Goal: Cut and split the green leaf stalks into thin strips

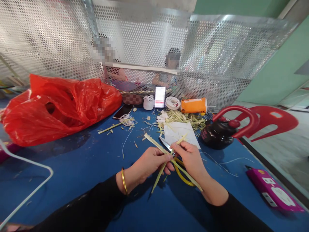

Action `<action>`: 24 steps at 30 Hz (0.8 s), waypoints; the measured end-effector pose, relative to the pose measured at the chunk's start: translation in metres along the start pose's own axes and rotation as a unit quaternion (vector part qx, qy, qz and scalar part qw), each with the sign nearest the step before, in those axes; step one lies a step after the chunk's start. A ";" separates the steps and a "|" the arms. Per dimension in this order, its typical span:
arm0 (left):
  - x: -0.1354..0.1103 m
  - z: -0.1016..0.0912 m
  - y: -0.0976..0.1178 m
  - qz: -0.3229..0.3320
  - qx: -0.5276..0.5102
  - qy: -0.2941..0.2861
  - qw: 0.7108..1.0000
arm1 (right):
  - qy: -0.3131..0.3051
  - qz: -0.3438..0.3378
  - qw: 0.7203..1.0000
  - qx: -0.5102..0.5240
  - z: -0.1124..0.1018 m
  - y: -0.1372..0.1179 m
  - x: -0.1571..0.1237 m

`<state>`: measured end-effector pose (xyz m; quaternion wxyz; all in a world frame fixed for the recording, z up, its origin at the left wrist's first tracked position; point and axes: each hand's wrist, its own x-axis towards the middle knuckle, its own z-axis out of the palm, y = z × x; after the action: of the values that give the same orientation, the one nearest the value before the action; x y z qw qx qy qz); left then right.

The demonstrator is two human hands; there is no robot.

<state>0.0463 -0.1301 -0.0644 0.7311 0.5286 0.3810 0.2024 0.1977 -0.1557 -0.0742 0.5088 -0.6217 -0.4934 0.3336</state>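
Observation:
Two pale green leaf strips (154, 142) cross each other between my hands, above the blue table (91, 174). My left hand (154, 161) pinches them near the crossing with thumb and fingers; a gold bangle (124, 181) circles that wrist. With thumb and forefinger, my right hand (189, 156) grips the strip that slants up to the right. The other strip's end runs down under the right wrist. Beneath the hands lie scissors (182, 176) with yellow handles, their blades partly hidden. A white paper sheet (193, 132) is just beyond.
A red plastic bag (65, 109) fills the left, beside a phone (123, 111). Leaf scraps (190, 117) lie heaped at the back, near an orange packet (193, 105). To the right stand a dark jug (218, 132) and a purple packet (271, 188). People sit behind perforated metal panels (145, 35).

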 end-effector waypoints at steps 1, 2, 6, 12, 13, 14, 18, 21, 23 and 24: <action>0.000 0.000 -0.001 -0.002 -0.010 0.013 1.000 | 0.003 -0.006 1.000 -0.006 -0.002 0.000 0.001; 0.001 0.000 -0.001 -0.001 -0.026 0.031 0.999 | 0.022 -0.021 0.999 -0.018 -0.005 -0.001 0.002; 0.003 -0.003 0.001 0.028 -0.120 0.107 0.987 | 0.177 -0.189 0.957 -0.128 -0.014 -0.008 -0.004; 0.004 -0.004 0.005 0.109 -0.216 0.090 0.966 | 0.021 -0.271 0.942 -0.195 0.003 -0.008 -0.020; 0.004 -0.003 0.005 0.113 -0.218 0.086 0.966 | -0.007 -0.250 0.950 -0.184 0.007 -0.004 -0.020; 0.004 -0.002 0.004 0.114 -0.216 0.083 0.966 | -0.028 -0.233 0.957 -0.171 0.010 -0.001 -0.020; 0.005 0.000 0.001 0.122 -0.189 0.078 0.971 | -0.052 -0.200 0.969 -0.135 0.014 0.007 -0.019; 0.006 -0.001 0.000 0.131 -0.172 0.087 0.973 | -0.068 -0.201 0.970 -0.117 0.012 0.004 -0.019; 0.006 -0.001 0.000 0.141 -0.160 0.104 0.972 | -0.081 -0.201 0.970 -0.109 0.011 0.000 -0.020; 0.007 -0.002 0.000 0.146 -0.154 0.111 0.971 | -0.086 -0.201 0.970 -0.107 0.010 -0.002 -0.020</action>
<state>0.0492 -0.1245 -0.0669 0.7194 0.4343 0.3424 0.4204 0.1821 -0.1713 -0.0768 0.4516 -0.5297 -0.6827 0.2221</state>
